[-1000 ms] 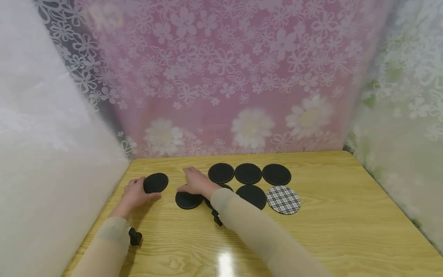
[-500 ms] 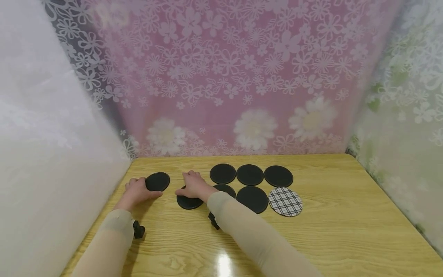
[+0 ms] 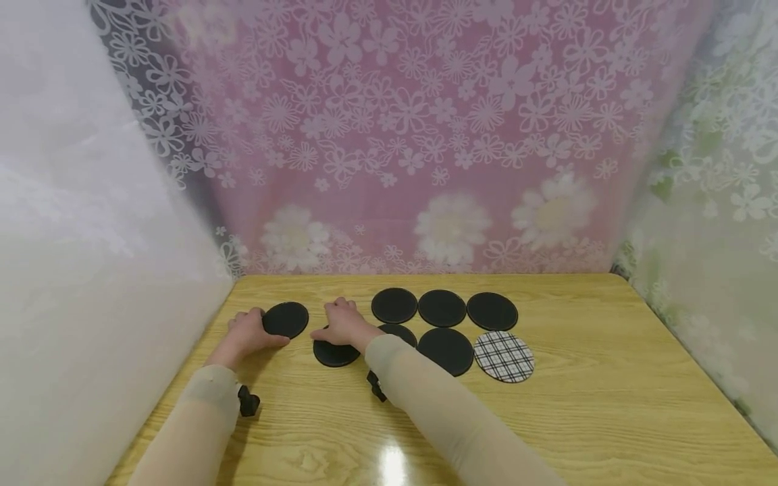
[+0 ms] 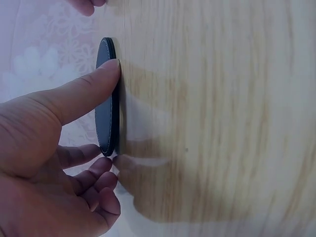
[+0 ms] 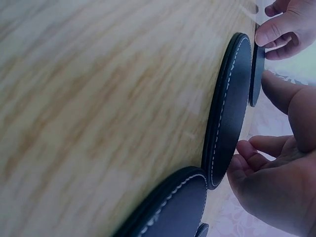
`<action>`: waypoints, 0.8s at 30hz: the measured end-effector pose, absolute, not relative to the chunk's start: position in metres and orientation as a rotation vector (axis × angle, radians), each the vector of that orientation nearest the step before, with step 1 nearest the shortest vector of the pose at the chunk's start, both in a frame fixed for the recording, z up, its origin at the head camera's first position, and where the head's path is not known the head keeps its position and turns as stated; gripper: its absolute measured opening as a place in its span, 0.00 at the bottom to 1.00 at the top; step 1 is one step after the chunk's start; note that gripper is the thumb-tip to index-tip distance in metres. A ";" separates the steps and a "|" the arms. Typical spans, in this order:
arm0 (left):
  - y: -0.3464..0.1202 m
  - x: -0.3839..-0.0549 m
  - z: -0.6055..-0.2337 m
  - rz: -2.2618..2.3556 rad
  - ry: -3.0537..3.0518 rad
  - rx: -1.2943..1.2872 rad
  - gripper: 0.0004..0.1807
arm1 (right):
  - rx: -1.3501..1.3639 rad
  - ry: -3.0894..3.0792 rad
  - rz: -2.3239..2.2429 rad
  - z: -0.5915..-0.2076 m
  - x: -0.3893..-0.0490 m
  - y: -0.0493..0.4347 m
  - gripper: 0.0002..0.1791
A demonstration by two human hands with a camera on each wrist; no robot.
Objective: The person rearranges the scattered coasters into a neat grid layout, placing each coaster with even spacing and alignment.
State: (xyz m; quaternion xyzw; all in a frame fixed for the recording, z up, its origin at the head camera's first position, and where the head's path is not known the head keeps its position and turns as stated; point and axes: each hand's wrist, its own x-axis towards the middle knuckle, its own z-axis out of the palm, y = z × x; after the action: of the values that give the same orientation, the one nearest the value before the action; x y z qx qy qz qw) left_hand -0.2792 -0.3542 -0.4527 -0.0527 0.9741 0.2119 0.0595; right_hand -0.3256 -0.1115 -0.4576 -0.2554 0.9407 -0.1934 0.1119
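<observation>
In the head view, my left hand grips a round black coaster by its edge at the left of the table. White stitching runs along this coaster; in the left wrist view the thumb lies on the near edge, the fingers on the side edge. My right hand spreads over another black coaster, the leftmost of the front row. The right wrist view has its fingertips touching that coaster's far edge, while the thumb stands off it. Part of this coaster is hidden beneath the hand.
Right of my right hand, several black coasters form two rows, among them a back one and a front one. A plaid coaster ends the front row. Floral sheets enclose the wooden table. The right sleeve partly covers one coaster.
The left hand has brought its coaster a little to the right, closer to the right hand. The right hand stays over the same coaster. The head view has shifted slightly.
</observation>
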 end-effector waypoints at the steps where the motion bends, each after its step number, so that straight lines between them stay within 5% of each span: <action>1: -0.353 -0.280 -0.453 0.650 2.956 -0.155 0.56 | -0.749 2.764 -0.568 -0.457 -0.326 -0.111 0.42; 24: -0.326 -0.285 -0.461 0.767 3.007 -0.076 0.55 | -0.736 2.674 -0.770 -0.453 -0.334 -0.115 0.34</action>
State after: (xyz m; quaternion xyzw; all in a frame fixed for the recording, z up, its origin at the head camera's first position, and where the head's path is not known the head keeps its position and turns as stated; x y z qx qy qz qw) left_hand -0.2849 -0.3256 -0.4608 -0.0244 0.9685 0.2470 0.0185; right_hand -0.3338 -0.1150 -0.4531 -0.2536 0.9209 -0.2653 0.1313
